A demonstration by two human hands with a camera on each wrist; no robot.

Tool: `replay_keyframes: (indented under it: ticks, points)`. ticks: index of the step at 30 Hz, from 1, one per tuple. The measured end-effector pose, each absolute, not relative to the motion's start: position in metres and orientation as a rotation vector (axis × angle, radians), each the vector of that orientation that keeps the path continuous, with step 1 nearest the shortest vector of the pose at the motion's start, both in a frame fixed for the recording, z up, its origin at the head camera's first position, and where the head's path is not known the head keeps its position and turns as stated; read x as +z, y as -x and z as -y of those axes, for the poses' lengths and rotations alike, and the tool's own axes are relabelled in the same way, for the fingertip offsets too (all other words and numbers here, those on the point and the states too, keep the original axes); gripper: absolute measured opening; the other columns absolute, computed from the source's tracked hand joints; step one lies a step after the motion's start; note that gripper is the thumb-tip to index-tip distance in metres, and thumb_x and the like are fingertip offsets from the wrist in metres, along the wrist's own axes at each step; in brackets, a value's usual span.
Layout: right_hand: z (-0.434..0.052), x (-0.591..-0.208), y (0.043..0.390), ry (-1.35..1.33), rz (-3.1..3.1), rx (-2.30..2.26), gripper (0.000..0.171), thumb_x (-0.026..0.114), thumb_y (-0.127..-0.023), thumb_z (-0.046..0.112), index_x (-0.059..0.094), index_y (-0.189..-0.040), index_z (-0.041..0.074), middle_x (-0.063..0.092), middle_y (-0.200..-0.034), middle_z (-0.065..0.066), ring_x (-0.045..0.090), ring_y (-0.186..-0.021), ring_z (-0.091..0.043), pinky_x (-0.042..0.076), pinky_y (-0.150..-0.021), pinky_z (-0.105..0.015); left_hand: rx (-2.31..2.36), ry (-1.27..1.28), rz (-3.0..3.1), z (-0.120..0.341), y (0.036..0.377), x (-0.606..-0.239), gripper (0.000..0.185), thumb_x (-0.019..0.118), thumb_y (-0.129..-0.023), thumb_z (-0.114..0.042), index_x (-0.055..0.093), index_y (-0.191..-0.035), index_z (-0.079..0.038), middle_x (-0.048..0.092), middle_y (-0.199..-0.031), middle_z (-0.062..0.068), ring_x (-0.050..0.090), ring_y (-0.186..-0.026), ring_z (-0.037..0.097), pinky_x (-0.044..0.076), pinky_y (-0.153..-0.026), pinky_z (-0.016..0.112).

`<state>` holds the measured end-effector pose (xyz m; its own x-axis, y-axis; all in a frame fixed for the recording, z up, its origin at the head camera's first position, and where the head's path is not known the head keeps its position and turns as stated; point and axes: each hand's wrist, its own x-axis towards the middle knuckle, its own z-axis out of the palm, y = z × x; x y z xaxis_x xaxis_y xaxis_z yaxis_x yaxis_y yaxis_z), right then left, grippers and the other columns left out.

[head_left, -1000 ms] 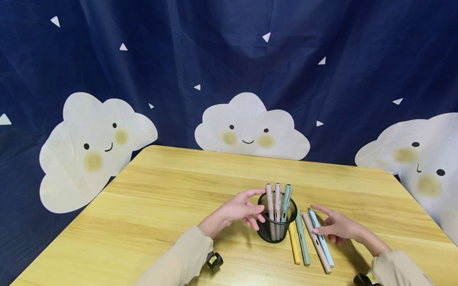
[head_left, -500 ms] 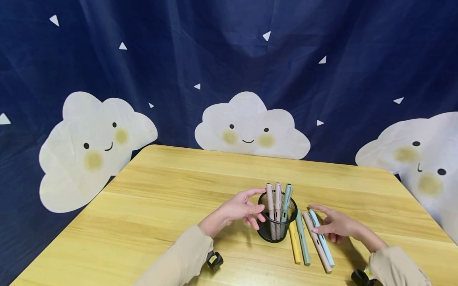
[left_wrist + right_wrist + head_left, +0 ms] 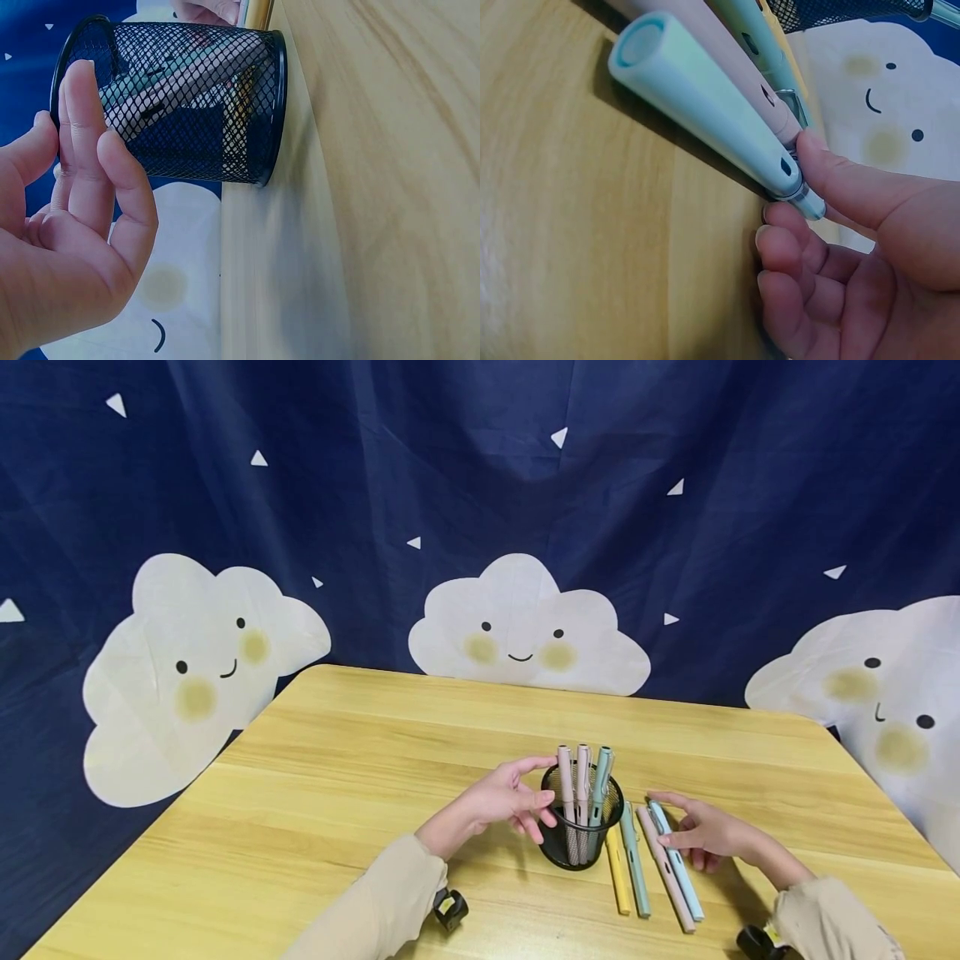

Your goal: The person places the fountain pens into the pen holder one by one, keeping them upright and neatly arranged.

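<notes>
The step in hand is judged to be the taking up of the light blue capped pen (image 3: 684,881), which is found on the wooden table (image 3: 337,827), outermost at the right of four laid pens. Its cap end is pinched between the thumb and fingers of the right hand (image 3: 708,831); whether the index fingertip bears on it cannot be told. Just to its left the pink pen (image 3: 667,877) is noted, then the green pen (image 3: 636,868) and the yellow pen (image 3: 619,877). The black mesh pen holder (image 3: 555,852) is stood upright and is touched at the rim by the left hand (image 3: 504,797), whose thumb and index finger are spread apart; no firm clasp is seen. Two standing pink pens (image 3: 565,777) and one teal pen (image 3: 602,774) are contained in it.

For the next move, a clean lift is considered to be called for: the pinch should be set firmly on the cap, and the adjacent pink pen should be left undisturbed.

No brand or lettering can be read on any pen; only dark slots (image 3: 785,165) are observed in the barrels. No writing is found on the cloud-printed navy backdrop (image 3: 337,460).
</notes>
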<state>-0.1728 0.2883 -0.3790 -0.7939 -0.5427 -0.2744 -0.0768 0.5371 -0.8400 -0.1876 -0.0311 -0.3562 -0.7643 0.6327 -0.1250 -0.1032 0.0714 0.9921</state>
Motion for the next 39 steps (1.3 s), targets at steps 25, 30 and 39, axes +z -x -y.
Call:
replay_keyframes:
  ticks: [25,30,39]
  points:
    - [-0.2907,-0.3774,0.1704,0.314,-2.227,-1.282,0.077,0.06,-0.086,0.02,0.009,-0.138,-0.007,0.052,-0.067,-0.011,0.052,-0.045,-0.012,0.052,-0.044,-0.036,1.741,-0.537,-1.803,0.0315,0.1884,-0.3577,0.056,0.055,-0.089,-0.01,0.03,-0.139,-0.015,0.065,-0.079,0.017,0.06,-0.051,0.016,0.046,-0.045,0.021]
    - [-0.2907,-0.3769,0.1704,0.319,-2.193,-1.324,0.078,0.06,-0.086,0.016,0.008,-0.138,-0.008,0.051,-0.065,-0.011,0.053,-0.044,-0.011,0.052,-0.045,-0.037,1.744,-0.532,-1.809,0.0314,0.1874,-0.357,0.056,0.055,-0.089,-0.01,0.031,-0.139,-0.015,0.065,-0.078,0.018,0.06,-0.05,0.016,0.046,-0.044,0.021]
    - [-0.2892,-0.3773,0.1697,0.314,-2.246,-1.326,0.077,0.063,-0.084,0.012,0.011,-0.135,-0.013,0.051,-0.067,-0.013,0.054,-0.046,-0.012,0.053,-0.047,-0.04,1.75,-0.531,-1.819,0.0308,0.188,-0.3572,0.056,0.056,-0.088,-0.01,0.032,-0.138,-0.014,0.065,-0.078,0.018,0.06,-0.05,0.016,0.047,-0.044,0.022]
